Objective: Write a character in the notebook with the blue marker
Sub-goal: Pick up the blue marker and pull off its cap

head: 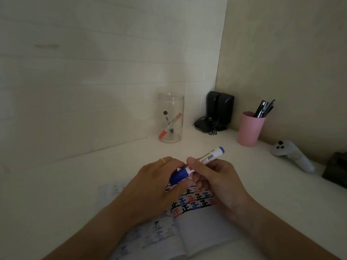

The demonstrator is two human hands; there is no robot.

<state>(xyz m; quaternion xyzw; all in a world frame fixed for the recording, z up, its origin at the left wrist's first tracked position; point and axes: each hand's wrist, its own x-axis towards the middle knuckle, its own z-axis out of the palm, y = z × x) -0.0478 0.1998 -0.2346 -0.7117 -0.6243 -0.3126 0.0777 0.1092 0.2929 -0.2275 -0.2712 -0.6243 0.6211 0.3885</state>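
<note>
The blue marker (208, 157) is held above the open notebook (204, 224), its white barrel slanting up to the right and its blue cap pointing down left. My right hand (216, 179) grips the barrel. My left hand (159, 184), with a yellow ring, has its fingers closed around the blue cap (179, 175). The cap still sits on the marker. The notebook's right page carries rows of red, blue and black characters (195, 201), partly hidden under both hands. The lower part of that page is blank.
A clear jar (170, 117) with a red and a black marker stands behind. Black speakers (219, 109) fill the corner. At the right are a pink cup (249, 129) of pens, a white controller (293, 154) and a dark box (336, 169).
</note>
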